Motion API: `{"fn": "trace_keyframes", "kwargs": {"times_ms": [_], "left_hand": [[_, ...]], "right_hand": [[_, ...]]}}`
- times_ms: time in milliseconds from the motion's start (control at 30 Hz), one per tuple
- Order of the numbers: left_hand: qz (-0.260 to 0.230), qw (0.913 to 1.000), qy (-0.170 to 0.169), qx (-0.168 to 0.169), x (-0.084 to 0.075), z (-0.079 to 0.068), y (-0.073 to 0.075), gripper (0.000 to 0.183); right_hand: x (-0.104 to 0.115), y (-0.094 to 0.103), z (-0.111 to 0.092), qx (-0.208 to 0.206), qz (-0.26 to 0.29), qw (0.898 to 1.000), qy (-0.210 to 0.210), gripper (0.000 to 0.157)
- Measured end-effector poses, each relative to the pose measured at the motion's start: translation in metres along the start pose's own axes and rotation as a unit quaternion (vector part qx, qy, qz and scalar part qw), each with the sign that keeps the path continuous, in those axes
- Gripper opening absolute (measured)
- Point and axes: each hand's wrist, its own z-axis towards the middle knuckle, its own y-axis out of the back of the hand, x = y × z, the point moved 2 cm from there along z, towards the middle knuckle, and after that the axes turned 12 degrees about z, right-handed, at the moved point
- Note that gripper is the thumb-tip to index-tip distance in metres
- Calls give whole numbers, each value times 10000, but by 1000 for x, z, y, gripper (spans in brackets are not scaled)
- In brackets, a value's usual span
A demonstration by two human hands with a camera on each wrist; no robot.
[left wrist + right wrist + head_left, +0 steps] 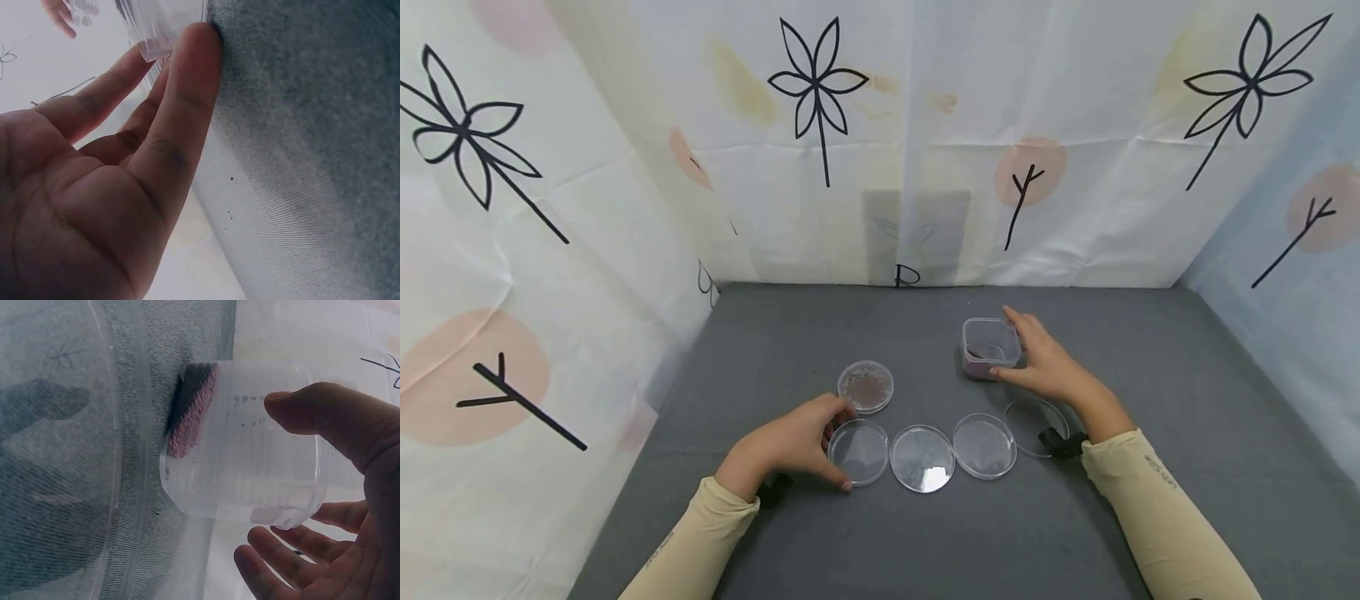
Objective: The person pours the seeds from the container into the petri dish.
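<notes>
My left hand (805,437) spans the leftmost clear petri dish (860,452), its thumb at the near edge and its fingers at the far edge. The left wrist view shows that thumb against a clear rim. Just beyond stands a petri dish of brownish granules (865,390), partly overlapped by the fingertips. My right hand (1051,367) holds a clear plastic container (250,450) at its right side, thumb on the near side and fingers round the far side. Pinkish-brown granules (195,422) lie banked up on one side inside it.
Two clear petri dishes, a middle one (922,458) and another (985,446), continue the row. A further clear dish (1026,408) lies under the right wrist, partly hidden by the dark strap (1062,443). Patterned cloth (910,100) hangs behind the grey tabletop (925,550).
</notes>
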Motion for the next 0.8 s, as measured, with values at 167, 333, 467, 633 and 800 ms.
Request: {"fn": "trace_keyframes", "kwargs": {"times_ms": [167,333,467,633,800], "left_hand": [[-74,10000,-7,-12,2,0,1,85],[-152,9999,9,-34,3,1,0,84],[-279,9996,27,-71,3,0,0,85],[-327,9994,-8,-109,3,0,1,85],[-307,9995,-47,-93,3,-1,1,82]], "right_hand": [[-1,0,2,-28,168,9997,-154,105],[0,0,3,-9,245,9991,-359,95],[2,-1,2,-98,352,9982,-469,91],[9,-8,3,-235,616,9975,-251,91],[27,-22,3,-324,776,9958,364,91]]}}
